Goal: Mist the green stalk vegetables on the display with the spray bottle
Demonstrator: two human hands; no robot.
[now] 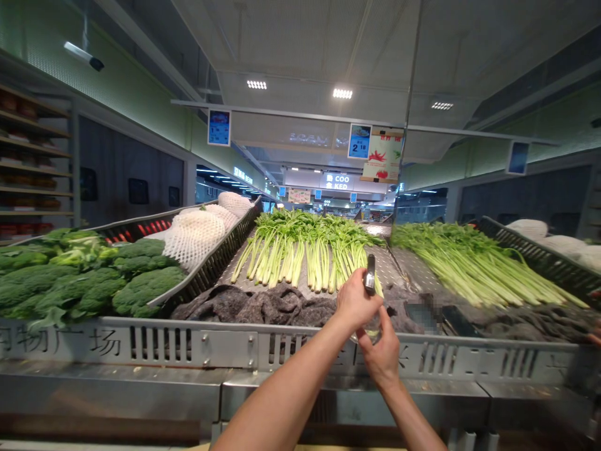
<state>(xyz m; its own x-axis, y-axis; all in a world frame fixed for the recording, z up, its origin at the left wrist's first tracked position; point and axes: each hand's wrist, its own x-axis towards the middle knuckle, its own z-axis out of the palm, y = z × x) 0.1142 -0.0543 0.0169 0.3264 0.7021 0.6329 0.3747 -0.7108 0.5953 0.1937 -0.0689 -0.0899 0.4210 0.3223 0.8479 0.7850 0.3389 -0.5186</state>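
My left hand (pixel 359 300) is closed around a small dark object with a silvery rim (pixel 370 274); its kind does not show. Just below and to the right, my right hand (pixel 382 351) is curled, thumb and fingers around something pale and partly see-through (pixel 374 336) that is mostly hidden. Both hands are close together above the front edge of the display. Behind them, bunches of celery (pixel 286 257) lie side by side, leaves to the back and pale stalk ends toward me. Dark grey cloth (pixel 277 305) lies crumpled before the stalks.
Broccoli (pixel 89 272) and vegetables in white foam netting (pixel 195 235) fill the left side, behind a slatted black divider (pixel 220 250). A grey slatted rail (pixel 164 346) runs along the front. At right, a mirror reflects celery (pixel 488 263). A flat dark object (pixel 460 321) lies on the cloth.
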